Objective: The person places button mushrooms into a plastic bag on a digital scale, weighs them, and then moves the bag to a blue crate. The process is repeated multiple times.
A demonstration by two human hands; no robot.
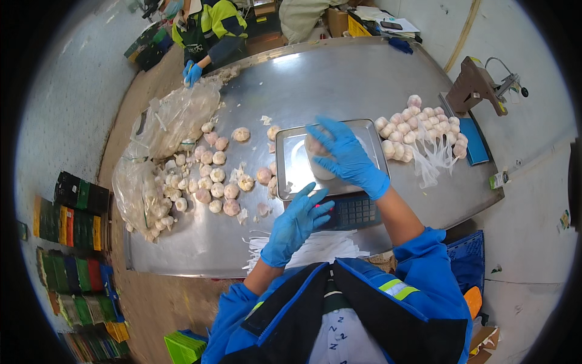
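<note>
My right hand (348,157), in a blue glove and partly blurred, is over the metal tray (283,182) of a weighing scale. Its thumb and fingers straddle a whitish, rounded container (322,172) with what looks like pinkish garlic in it; the hand hides much of it. My left hand (295,227), also gloved in blue, is held empty with its fingers apart before the tray's front edge. Below the tray, the scale's keypad (357,211) shows partly. White net sleeves (325,248) lie in a flat stack at the table's near edge, beneath my left forearm.
Loose garlic bulbs (217,175) are spread left of the scale beside a clear plastic bag (177,113). Packed garlic (400,129) is heaped on the right, with white netting (427,164). A brown bench device (475,88) stands beyond it. A co-worker's gloved hand (193,74) is far left.
</note>
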